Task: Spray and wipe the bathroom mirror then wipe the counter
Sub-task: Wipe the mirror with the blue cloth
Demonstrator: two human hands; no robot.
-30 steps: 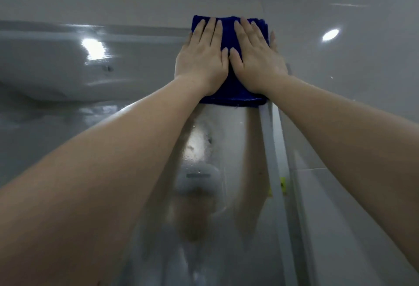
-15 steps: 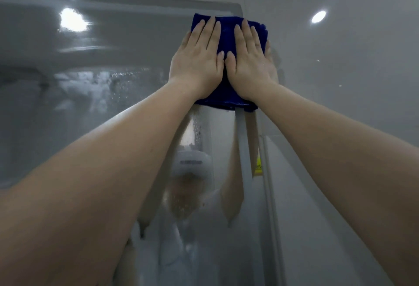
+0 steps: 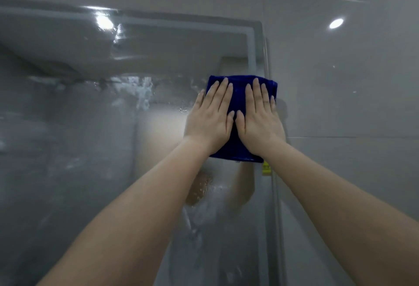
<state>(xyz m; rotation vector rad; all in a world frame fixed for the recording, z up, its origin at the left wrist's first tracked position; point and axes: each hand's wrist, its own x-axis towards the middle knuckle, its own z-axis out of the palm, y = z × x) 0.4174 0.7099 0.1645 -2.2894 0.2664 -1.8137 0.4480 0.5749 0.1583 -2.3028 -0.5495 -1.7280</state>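
Blue cloth (image 3: 239, 149): folded, dark, pressed flat on the wet, streaked mirror (image 3: 90, 127). Left hand (image 3: 209, 119) and right hand (image 3: 259, 120) lie flat atop it, fingers extended, gripping nothing.

Wet mirror (image 3: 90, 149); blue cloth (image 3: 238, 149) flat against it.

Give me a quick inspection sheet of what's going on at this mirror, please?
Surface: large wall-mounted bathroom mirror, streaked with wet smears and droplets.
Job's things: folded dark blue cleaning cloth pressed flat on the glass near the mirror's right edge; no spray bottle or counter in view.
Clutter: small yellow sticker on the mirror's right frame.
Hands: left hand and right hand side by side, fingers spread flat on the cloth.
Cables: nothing seen.
Surroundings: glossy grey tiled wall reflecting a round ceiling light.
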